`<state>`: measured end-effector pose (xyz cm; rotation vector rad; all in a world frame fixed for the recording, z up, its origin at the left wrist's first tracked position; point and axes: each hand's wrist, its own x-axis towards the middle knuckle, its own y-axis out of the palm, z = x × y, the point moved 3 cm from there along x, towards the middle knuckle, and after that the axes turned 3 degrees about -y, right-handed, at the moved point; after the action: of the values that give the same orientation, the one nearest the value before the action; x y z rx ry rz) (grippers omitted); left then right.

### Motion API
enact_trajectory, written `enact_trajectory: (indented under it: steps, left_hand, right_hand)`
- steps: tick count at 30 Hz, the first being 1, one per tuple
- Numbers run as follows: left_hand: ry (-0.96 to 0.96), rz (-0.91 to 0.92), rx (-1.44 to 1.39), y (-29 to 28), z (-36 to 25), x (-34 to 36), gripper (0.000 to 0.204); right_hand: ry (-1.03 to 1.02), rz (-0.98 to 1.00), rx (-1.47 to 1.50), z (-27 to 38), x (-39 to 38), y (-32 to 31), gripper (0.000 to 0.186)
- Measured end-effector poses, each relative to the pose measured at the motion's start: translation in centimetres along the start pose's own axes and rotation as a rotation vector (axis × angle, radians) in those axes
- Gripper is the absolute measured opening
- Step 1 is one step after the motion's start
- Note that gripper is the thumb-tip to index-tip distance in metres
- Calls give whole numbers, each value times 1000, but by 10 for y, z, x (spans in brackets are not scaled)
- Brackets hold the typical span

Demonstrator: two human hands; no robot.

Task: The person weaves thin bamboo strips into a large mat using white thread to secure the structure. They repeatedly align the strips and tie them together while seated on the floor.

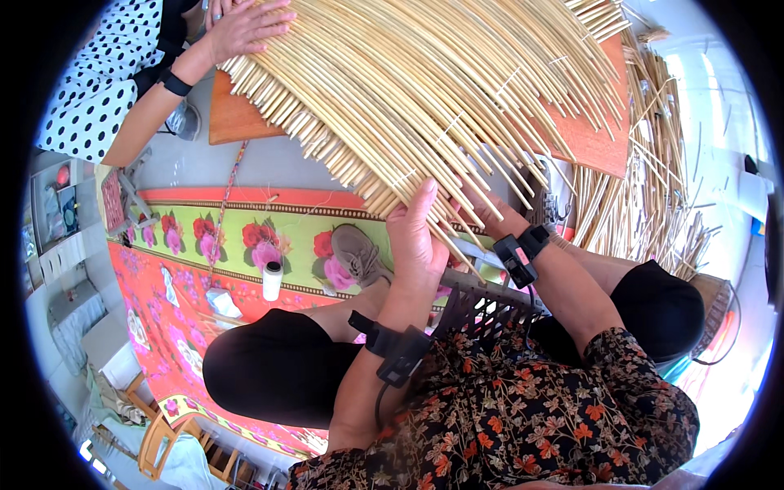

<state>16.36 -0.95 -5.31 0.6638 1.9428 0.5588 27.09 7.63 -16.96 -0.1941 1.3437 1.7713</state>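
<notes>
A broad mat of pale straw-coloured reeds (pixel 392 90), bound across with thin white thread, slopes down toward me. My left hand (pixel 418 233) grips its near corner, thumb lying on top of the reed ends and the other fingers out of sight. Close beside it, my right hand (pixel 483 204) reaches in among and under the projecting reed ends. Reeds cover its fingers, so their grip is hidden. At the upper left, another person's hand (pixel 249 31) rests flat on the far left part of the mat.
An orange-brown tabletop (pixel 596 139) supports the mat. Loose reeds (pixel 645 196) are heaped at the right. On the floor lies a red and green flowered covering (pixel 188 269), with a white bottle (pixel 272 282) on it. A dark plastic basket (pixel 478 310) is between my knees.
</notes>
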Motion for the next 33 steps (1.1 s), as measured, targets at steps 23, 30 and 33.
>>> enact_trajectory:
  steps: [23,30,33]
  left_hand:
    - [-34,93,3,13,3,2,27]
    - [12,63,70,4,-4,-1,35]
    - [-46,45,78,-4,-5,2,37]
  right_hand:
    - [-404,310,-874,-7,24,-111,58]
    - [-88,-185,-722,10,3,-85,26]
    - [-159,-310,-324,0,-10,-117,14]
